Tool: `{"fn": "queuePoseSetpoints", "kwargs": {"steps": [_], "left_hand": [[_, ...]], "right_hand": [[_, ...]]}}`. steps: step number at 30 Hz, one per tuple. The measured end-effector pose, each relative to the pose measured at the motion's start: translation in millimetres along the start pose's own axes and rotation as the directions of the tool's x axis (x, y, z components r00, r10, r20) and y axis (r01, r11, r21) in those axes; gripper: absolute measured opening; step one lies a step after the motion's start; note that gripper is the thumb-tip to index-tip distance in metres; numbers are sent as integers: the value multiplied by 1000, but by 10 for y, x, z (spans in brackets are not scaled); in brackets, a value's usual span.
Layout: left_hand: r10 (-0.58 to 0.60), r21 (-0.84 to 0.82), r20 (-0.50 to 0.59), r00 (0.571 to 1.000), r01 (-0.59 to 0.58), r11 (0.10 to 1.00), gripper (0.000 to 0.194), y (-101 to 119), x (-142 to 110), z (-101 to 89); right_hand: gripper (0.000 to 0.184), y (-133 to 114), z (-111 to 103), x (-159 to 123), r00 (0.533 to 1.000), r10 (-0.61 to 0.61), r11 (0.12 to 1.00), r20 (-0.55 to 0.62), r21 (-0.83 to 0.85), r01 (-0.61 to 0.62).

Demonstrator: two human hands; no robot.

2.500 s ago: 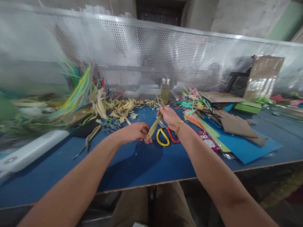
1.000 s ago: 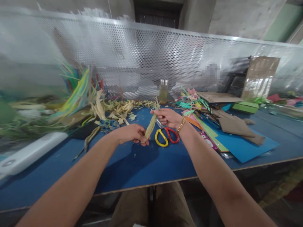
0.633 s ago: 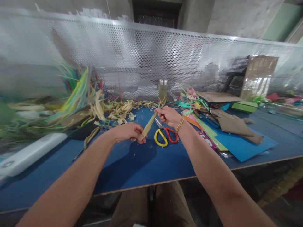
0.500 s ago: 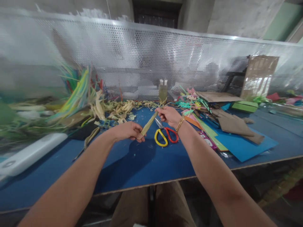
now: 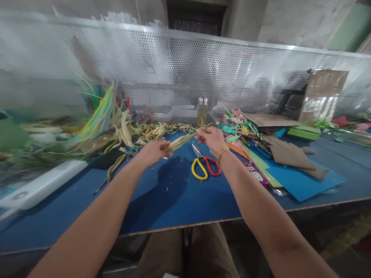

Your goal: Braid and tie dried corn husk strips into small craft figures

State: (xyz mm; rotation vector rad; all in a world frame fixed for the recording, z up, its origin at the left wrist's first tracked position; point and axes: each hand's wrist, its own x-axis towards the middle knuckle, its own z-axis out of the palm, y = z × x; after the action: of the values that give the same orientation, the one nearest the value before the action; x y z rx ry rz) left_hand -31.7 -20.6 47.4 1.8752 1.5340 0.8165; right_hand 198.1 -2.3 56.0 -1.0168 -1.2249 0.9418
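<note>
A pale green-yellow strip of dried husk (image 5: 182, 142) is stretched between my two hands above the blue table. My left hand (image 5: 155, 151) is closed on its wide lower end. The narrow upper end is pinched in my right hand (image 5: 211, 138), which wears a gold bracelet on the wrist. Thin ends of the strip stick out past the right fingers. Just below the right hand lie scissors (image 5: 202, 162) with one yellow and one red handle, blades pointing away from me. Nothing touches them.
Heaped husk scraps (image 5: 153, 133) and colourful strips (image 5: 101, 112) lie at the back left, beside a white device (image 5: 43, 185). A glass bottle (image 5: 202, 111) stands before the perforated metal screen (image 5: 179, 69). Blue paper (image 5: 307, 183) and brown cardboard pieces (image 5: 290, 156) are stacked right.
My left hand has risen and moved slightly left, so the husk strip lies flatter. My right hand keeps its pinch, and the whole view has shifted a little.
</note>
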Motion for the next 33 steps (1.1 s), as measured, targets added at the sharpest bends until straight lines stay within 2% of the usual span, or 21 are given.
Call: {"fn": "queuePoseSetpoints", "kwargs": {"steps": [1,2,3,4,6,8,10,12,14,16,19,22,25,29,31,33], "left_hand": [[90,36,-165,982,-85,996,50,24,-6,38],[172,58,-299,939,-162,985,52,60,-22,81],[226,58,-364,904,-220,974,48,106,-49,129],[245,24,-365,898,-254,967,40,159,-83,178],[218,-118,-317,923,-266,957,35,264,-163,272],[192,-218,-323,927,-270,938,33,349,-236,344],[107,-405,-258,960,-208,890,31,399,-283,382],[16,-658,-131,991,-99,747,30,416,-301,385],[-7,-858,-2,1000,2,513,26,415,-299,364],[18,-949,90,996,80,305,20,408,-290,329],[52,-971,202,978,192,145,14,400,-282,282],[94,-965,261,961,256,60,11,398,-281,263],[84,-964,267,960,266,21,13,397,-278,266],[4,-968,251,968,251,-10,8,397,-262,274],[-27,-977,212,977,212,-10,6,396,-247,268],[-62,-989,142,988,144,30,5,390,-229,246]], "right_hand": [[17,-12,4,-7,997,-65,997,-51,-46,62],[20,-29,11,-24,985,-145,984,-89,-120,134],[22,-49,22,-50,965,-239,953,-104,-214,213],[25,-70,38,-86,936,-339,900,-91,-319,295],[25,-108,79,-175,852,-524,743,9,-485,462],[23,-126,123,-263,770,-625,597,128,-557,577],[24,-124,157,-328,707,-672,482,221,-595,643],[27,-111,182,-367,649,-694,371,311,-618,693],[28,-102,205,-390,583,-704,264,406,-612,746],[27,-104,233,-409,508,-717,178,477,-580,795],[23,-119,272,-440,428,-767,97,479,-573,814],[20,-120,297,-471,405,-828,70,389,-644,762],[19,-101,311,-491,417,-841,77,346,-685,724],[19,-76,327,-502,460,-805,97,375,-681,726],[21,-80,329,-503,466,-791,101,397,-667,738],[27,-101,321,-491,458,-776,95,434,-637,765]]}}
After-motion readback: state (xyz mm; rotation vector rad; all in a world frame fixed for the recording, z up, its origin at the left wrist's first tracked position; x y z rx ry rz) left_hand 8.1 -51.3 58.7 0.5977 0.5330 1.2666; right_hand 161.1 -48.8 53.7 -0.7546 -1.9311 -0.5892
